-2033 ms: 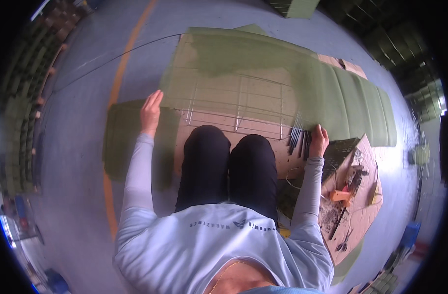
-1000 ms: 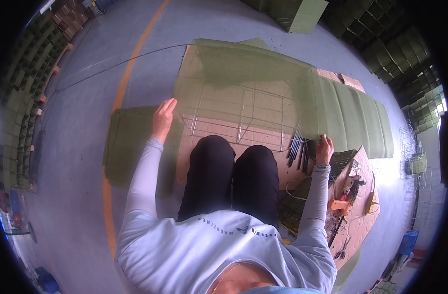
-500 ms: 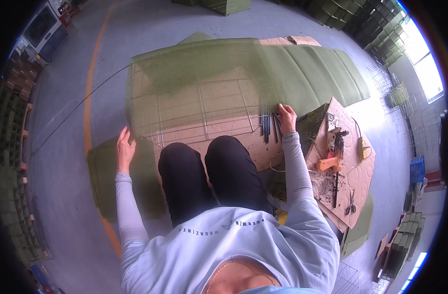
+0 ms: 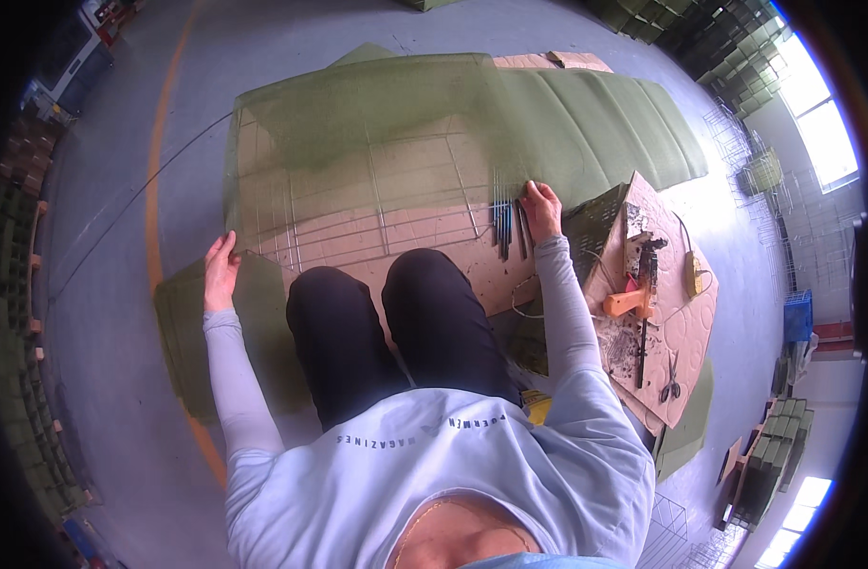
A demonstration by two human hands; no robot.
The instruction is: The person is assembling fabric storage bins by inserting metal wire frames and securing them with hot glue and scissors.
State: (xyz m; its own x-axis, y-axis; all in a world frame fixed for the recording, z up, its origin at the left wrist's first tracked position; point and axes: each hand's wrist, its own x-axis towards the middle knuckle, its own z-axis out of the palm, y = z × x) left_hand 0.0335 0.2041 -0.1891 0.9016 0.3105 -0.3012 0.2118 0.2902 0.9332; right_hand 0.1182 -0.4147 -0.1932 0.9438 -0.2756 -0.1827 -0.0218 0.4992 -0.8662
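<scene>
A green translucent mesh sheet (image 4: 377, 104) spreads in front of me over a rectangular wire frame (image 4: 375, 194), which shows through it. Its near left corner is at the fingertips of my left hand (image 4: 221, 275), pinched closed. Fingers bent together, my right hand (image 4: 543, 213) pinches the sheet's near right edge. Just left of that hand lie several thin dark rods (image 4: 502, 228). Beneath the frame is a brown cardboard sheet (image 4: 429, 251), its near edge by my knees.
At right, a cardboard-topped surface (image 4: 681, 275) carries an orange glue gun (image 4: 627, 302), a yellow power socket (image 4: 694, 275) and scissors (image 4: 671, 387). More green mesh (image 4: 595, 123) lies beyond my right hand. Another green piece (image 4: 230, 341) rests left of my knees. Stacked green boxes (image 4: 728, 57) stand far right.
The view has shifted, so the scene sits a little further up and left. Both hands stay at the mesh's near edge, and the left fingers now look more closed on its corner.
</scene>
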